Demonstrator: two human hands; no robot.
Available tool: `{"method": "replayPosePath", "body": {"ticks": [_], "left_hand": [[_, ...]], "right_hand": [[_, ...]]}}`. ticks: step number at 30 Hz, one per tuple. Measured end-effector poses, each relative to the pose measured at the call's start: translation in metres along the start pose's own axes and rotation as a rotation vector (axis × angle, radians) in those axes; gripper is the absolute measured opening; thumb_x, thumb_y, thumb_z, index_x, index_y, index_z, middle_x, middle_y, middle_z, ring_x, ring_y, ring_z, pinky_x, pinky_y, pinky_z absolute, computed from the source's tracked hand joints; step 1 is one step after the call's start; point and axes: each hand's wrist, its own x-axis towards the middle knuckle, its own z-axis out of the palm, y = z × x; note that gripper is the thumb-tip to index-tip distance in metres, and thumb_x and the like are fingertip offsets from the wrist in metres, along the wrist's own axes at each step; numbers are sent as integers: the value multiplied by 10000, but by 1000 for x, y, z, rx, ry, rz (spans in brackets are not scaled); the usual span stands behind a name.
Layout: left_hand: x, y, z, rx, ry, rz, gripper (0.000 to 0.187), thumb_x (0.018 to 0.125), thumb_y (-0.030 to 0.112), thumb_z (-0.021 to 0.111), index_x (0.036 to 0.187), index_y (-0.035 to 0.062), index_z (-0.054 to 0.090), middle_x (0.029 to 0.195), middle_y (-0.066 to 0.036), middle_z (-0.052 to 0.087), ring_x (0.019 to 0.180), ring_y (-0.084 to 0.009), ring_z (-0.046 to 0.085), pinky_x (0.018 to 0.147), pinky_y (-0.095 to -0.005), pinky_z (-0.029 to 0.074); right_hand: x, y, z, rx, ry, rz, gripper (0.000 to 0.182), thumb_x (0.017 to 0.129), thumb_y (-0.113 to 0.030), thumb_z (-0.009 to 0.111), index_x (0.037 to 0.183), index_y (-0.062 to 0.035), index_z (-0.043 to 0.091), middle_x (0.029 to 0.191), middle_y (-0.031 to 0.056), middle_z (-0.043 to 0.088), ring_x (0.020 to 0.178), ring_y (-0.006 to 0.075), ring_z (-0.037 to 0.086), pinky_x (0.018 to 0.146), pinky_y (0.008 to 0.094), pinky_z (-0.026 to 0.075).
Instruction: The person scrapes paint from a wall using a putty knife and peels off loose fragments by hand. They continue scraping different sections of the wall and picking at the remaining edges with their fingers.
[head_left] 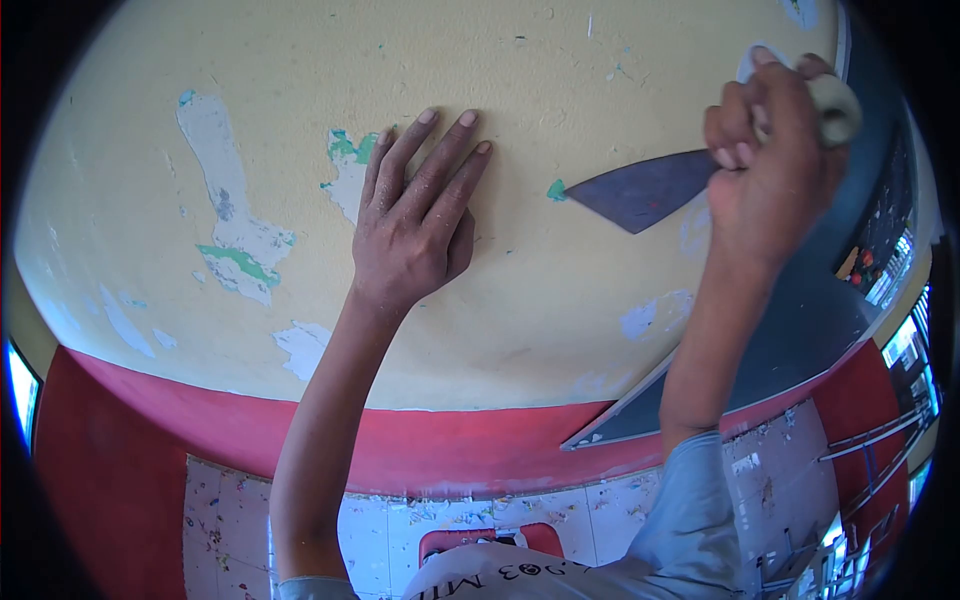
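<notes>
My left hand [415, 215] lies flat on the cream wall [540, 300] with its fingers spread, partly over a bare patch [347, 180] edged in green. At the upper right, my right hand [765, 150] is wrapped round the pale handle [835, 108] of a scraper. The scraper's dark blade [645, 190] points left, and its tip meets a small green spot [557, 190] on the wall. To the left of my left hand, a long patch of peeled paint [230, 190] shows pale plaster with green at its lower end.
A red band [480, 445] runs along the wall's bottom. A dark board [770, 330] with a light frame is at the right. Below, paint flakes litter the tiled floor [370, 540], where a red stool [545, 538] stands close to my body. Metal-framed furniture [880, 435] stands at the far right.
</notes>
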Motion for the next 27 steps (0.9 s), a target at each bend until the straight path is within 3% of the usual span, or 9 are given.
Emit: {"method": "replayPosePath", "body": {"ticks": [3, 5, 9, 14, 17, 21, 27], "left_hand": [[3, 3, -2, -35, 12, -24, 509, 724, -29, 488, 1190, 124, 622, 1351, -58, 525, 1304, -317, 414, 1100, -523, 283], [1, 4, -1, -35, 18, -23, 510, 723, -28, 492, 1192, 124, 622, 1350, -59, 526, 1304, -317, 414, 1102, -525, 280], [0, 1, -1, 7, -7, -9, 509, 725, 44, 556, 1224, 140, 595, 1395, -36, 475, 1324, -297, 384, 1111, -505, 284], [1, 1, -2, -7, -13, -12, 498, 730, 46, 556, 1218, 137, 599, 1400, -34, 467, 1330, -289, 377, 1112, -503, 284], [-1, 2, -3, -14, -11, -16, 497, 726, 47, 559, 1216, 129, 597, 1403, -36, 463, 1329, -289, 377, 1111, -503, 285], [1, 2, -4, -34, -6, -13, 502, 722, 49, 562, 1218, 120, 591, 1400, -43, 463, 1325, -291, 381, 1108, -505, 288], [0, 1, -4, -37, -6, -9, 503, 722, 50, 562, 1219, 120, 587, 1402, -50, 459, 1325, -293, 379, 1107, -511, 288]], "right_hand": [[8, -8, -8, 61, -36, -9, 202, 792, 32, 603, 952, -35, 500, 596, 21, 414, 391, 64, 298, 386, 233, 232], [-4, 6, 8, -28, -32, -1, 196, 795, 33, 598, 952, -34, 502, 596, 22, 416, 390, 64, 300, 386, 232, 232], [11, -10, -10, 94, -44, -20, 227, 794, 29, 615, 985, -28, 505, 592, 27, 417, 380, 72, 309, 375, 233, 244], [9, -14, -5, 94, -99, -30, 227, 804, 12, 618, 986, -34, 490, 592, 17, 420, 372, 69, 321, 370, 241, 243], [-5, 4, 11, -59, -121, -5, 238, 803, 16, 613, 993, -38, 479, 572, 13, 408, 371, 67, 317, 372, 242, 240], [8, -13, 4, 75, -72, -7, 241, 803, 28, 602, 997, -44, 477, 528, 3, 376, 368, 60, 312, 362, 239, 227], [2, -10, 14, 24, -118, 1, 240, 805, 36, 587, 998, -49, 473, 546, 5, 393, 370, 58, 314, 360, 237, 228]]}}
